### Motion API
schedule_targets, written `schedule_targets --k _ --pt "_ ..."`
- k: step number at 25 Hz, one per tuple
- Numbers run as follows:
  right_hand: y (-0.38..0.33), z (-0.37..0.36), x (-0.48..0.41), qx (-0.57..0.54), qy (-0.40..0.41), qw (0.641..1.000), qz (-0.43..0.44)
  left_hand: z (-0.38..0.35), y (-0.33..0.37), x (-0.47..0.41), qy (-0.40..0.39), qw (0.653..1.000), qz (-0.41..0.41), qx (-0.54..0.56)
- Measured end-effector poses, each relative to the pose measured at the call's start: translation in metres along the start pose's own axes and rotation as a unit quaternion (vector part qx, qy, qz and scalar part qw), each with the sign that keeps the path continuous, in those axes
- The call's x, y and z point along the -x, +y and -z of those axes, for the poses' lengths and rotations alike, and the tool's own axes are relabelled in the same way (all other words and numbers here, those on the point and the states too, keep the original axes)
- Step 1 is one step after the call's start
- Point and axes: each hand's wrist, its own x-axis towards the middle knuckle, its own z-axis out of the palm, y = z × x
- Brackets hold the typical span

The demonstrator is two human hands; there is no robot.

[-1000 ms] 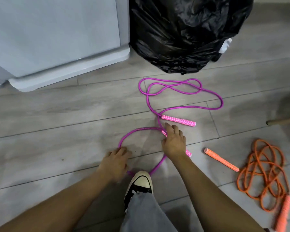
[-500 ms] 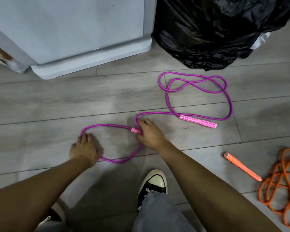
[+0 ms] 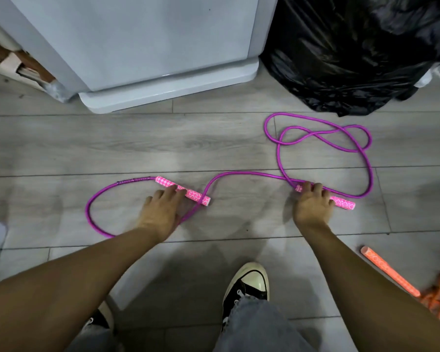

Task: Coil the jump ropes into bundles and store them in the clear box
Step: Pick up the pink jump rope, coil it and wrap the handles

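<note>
White appliance [image 3: 137,47] fills the upper left, black bag [image 3: 353,52] the upper right; bare floor [image 3: 163,143] mid-frame gives room to coil. The purple jump rope [image 3: 323,133] sprawls uncoiled across the centre, orange rope [image 3: 437,295] at the lower right edge; no clear box shows. Left hand [image 3: 160,212] lays fairly straight fingers on one pink handle [image 3: 196,195], right hand [image 3: 313,207] curls over the other handle [image 3: 344,203]. Next, probably: join handles, start looping
</note>
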Motion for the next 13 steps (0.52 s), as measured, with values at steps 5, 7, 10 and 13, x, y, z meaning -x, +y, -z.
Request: schedule_targets --k 5,7,10,13 --pt "-0.026 -0.002 0.02 -0.11 -0.063 0.97 0.207 0.004 0.023 -0.019 -0.044 0.991 0.005 -0.124" --pt "-0.058 -0.003 0.038 -0.135 -0.102 0.94 0.295 0.007 0.016 -0.018 -0.054 0.984 0.017 -0.171" --pt "-0.1 -0.002 0.06 -0.135 -0.133 0.93 0.316 0.012 -0.005 -0.012 -0.056 0.986 0.026 -0.155" --pt "-0.116 0.009 0.061 -0.12 -0.126 0.942 0.288 0.033 -0.024 -0.005 -0.028 0.992 0.034 -0.121"
